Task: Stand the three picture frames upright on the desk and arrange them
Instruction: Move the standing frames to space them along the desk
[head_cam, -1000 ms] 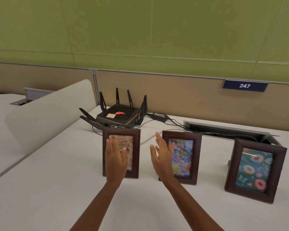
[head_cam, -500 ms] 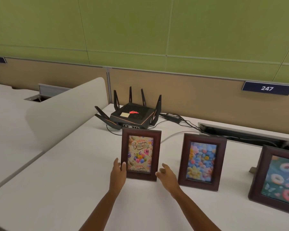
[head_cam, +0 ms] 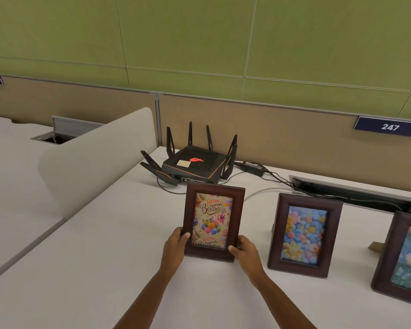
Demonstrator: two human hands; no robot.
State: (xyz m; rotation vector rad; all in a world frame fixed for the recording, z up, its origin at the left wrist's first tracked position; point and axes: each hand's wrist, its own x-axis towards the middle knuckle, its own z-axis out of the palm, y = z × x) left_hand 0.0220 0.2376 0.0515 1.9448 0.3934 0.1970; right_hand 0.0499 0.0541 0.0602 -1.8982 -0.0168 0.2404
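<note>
Head view: the birthday picture frame (head_cam: 213, 222) is being held upright on the white desk (head_cam: 86, 262) near the centre, its lower corners being pinched by the left hand (head_cam: 175, 245) at its 7 o'clock and the right hand (head_cam: 246, 251) at its 5 o'clock, thumbs on the front moulding. The flower picture frame (head_cam: 305, 235) is standing at its 3 o'clock, the donut picture frame (head_cam: 405, 260) further out and cut by the edge, the router (head_cam: 192, 166) at 12 o'clock. The step is probably best done if the base is being kept flat, the face is being squared to the neighbours, and the grip is being eased only once the rear stand, hidden here, is felt bearing.
</note>
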